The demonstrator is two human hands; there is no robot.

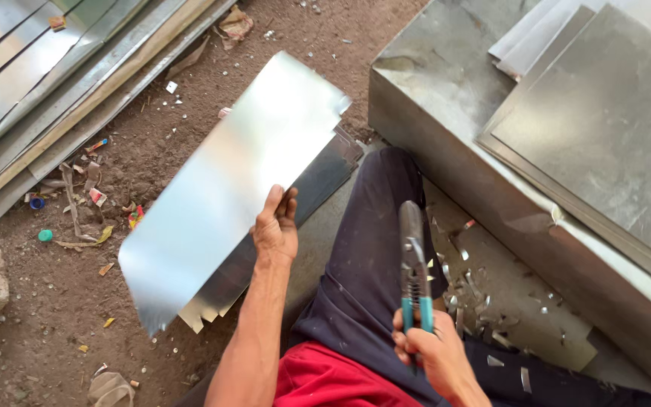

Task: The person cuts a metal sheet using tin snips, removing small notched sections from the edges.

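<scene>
- My left hand [276, 226] pinches the lower-right edge of a shiny metal sheet [224, 188], thumb on top and fingers [289, 203] curled over the rim; the sheet lies left of centre in the frame.
- The sheet's long axis runs diagonally, from the lower left of the frame up toward the upper middle, so most of it stretches away to the left of my grip.
- My right hand [431, 350], low and right of centre, is wrapped tight around the teal handles of the tin snips [414, 267]. The blades look closed and point up the frame, over my dark trouser leg [367, 249].
- The snips sit to the right of the sheet, apart from it; the left hand is the one on the metal.
- Under the held sheet a stack of cut sheets [318, 177] lies on the dirt floor [54, 301].
- A big metal box [446, 90] fills the upper right, and offcuts [484, 301] lie scattered beside my leg.
</scene>
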